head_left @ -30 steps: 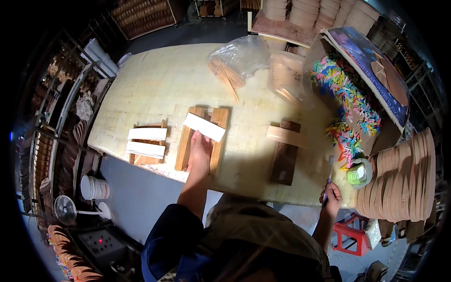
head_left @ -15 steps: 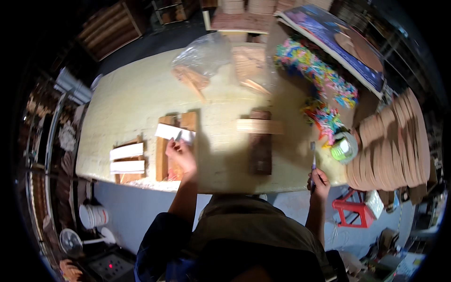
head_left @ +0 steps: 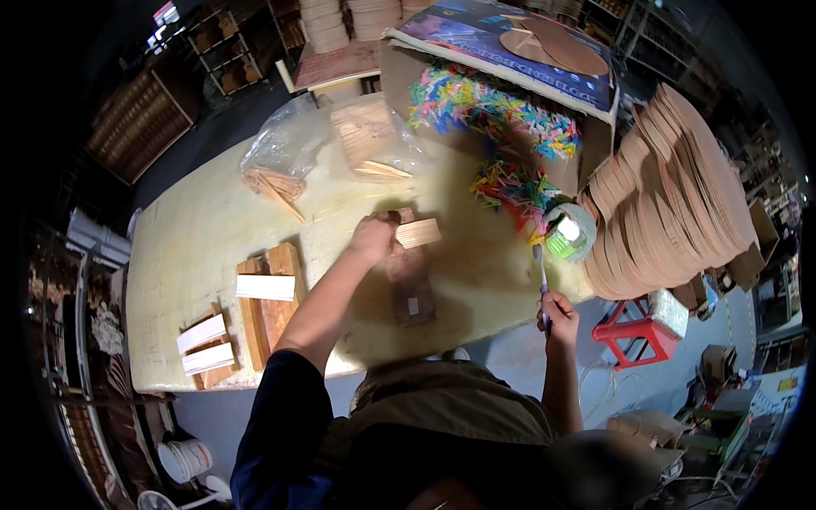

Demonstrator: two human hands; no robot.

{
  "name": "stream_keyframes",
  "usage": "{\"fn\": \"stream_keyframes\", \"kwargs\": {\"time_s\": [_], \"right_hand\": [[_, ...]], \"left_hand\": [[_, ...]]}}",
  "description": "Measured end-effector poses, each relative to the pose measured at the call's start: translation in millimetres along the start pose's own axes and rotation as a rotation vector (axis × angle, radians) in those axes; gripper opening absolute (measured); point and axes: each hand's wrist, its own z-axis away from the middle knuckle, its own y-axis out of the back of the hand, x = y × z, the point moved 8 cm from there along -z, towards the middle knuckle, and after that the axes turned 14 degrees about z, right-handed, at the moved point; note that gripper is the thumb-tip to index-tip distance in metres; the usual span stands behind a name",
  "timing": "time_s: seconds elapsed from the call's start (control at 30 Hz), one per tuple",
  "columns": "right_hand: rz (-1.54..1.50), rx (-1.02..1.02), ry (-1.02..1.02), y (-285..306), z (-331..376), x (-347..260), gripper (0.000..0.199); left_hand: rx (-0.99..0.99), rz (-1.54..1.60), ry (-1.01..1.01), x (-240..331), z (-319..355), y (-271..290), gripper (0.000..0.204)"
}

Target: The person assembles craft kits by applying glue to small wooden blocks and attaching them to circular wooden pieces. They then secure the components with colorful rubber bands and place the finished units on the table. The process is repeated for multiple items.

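Note:
My left hand (head_left: 374, 238) is closed on the left end of a row of pale wooden strips (head_left: 418, 232), which lies across a dark brown block (head_left: 413, 293). Its fingertips are partly hidden. In my right hand (head_left: 558, 316), near the table's front edge, is a thin-handled brush (head_left: 544, 276). The brush tip points away from me, close to a round tub (head_left: 568, 235) with green and white inside. Left of my left forearm, a set of white-faced strips (head_left: 265, 287) rests across a wooden frame (head_left: 280, 319).
Two more white-faced sets (head_left: 202, 333) rest on a smaller wooden stand at left. Plastic bags of wooden sticks (head_left: 370, 140) lie at the back. Colourful small pegs (head_left: 518, 187) spill from a box (head_left: 510, 51). Stacked brown boards (head_left: 671, 204) stand at right, above a red stool (head_left: 629, 340).
My left hand has left the white-faced strips on the frame and taken hold of the wooden strips on the dark block. The brush tip is now nearer the tub. The view has shifted.

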Motion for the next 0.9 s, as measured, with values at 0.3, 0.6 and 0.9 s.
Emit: {"fn": "stream_keyframes", "kwargs": {"time_s": [0.3,0.6,0.9], "right_hand": [[1.096,0.474,0.42,51,-59,-94,0.016],[1.696,0.222,0.243,29,-131,-109,0.019],[1.149,0.092,0.087,78,-129,-89,0.02]], "left_hand": [[0.177,0.195,-0.094,14,13,8,0.039],[0.101,1.522,0.361,37,50,-68,0.052],[-0.079,2.064,0.462,88,49,-83,0.041]]}}
